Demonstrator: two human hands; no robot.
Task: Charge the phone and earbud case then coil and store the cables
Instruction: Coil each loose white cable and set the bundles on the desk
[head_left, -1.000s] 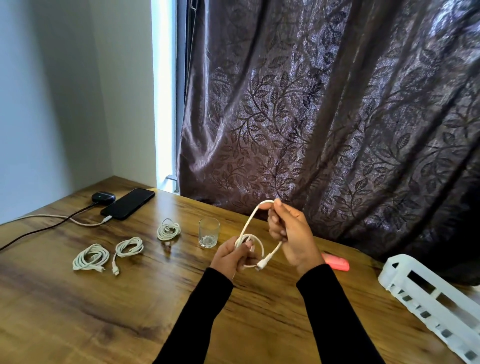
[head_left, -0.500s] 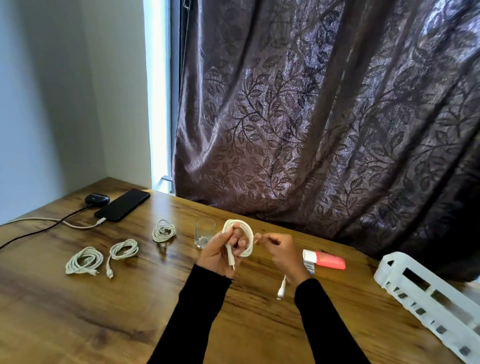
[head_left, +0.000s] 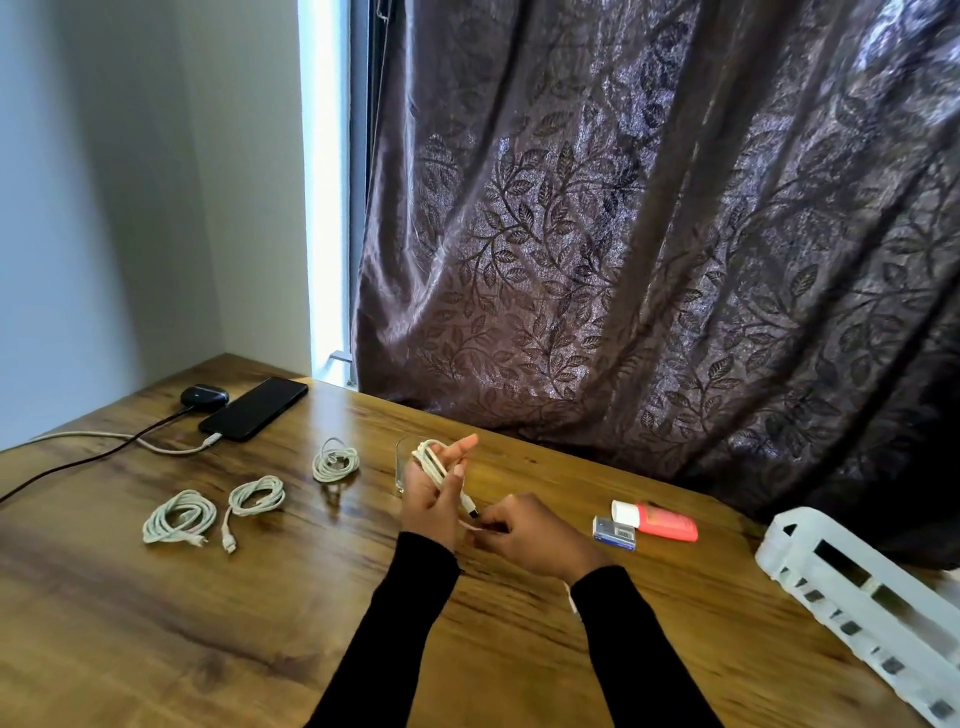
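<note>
You are sitting in what is looking like a room in a home, probably a bedroom or living room corner. A heavy brown curtain (head_left: 649, 249) with a leaf pattern is hanging across the upper right of the frame, and daylight is coming through a narrow strip of window (head_left: 326, 182) at upper centre. Plain pale walls (head_left: 114, 208) are meeting in a corner at upper left. A wood-grain table (head_left: 156, 623) is filling the lower half, carrying household odds: a phone (head_left: 254, 409) and an earbud case (head_left: 204, 395) lying plugged in at centre left, and a white plastic organiser basket (head_left: 862, 597) sitting at lower right.
</note>
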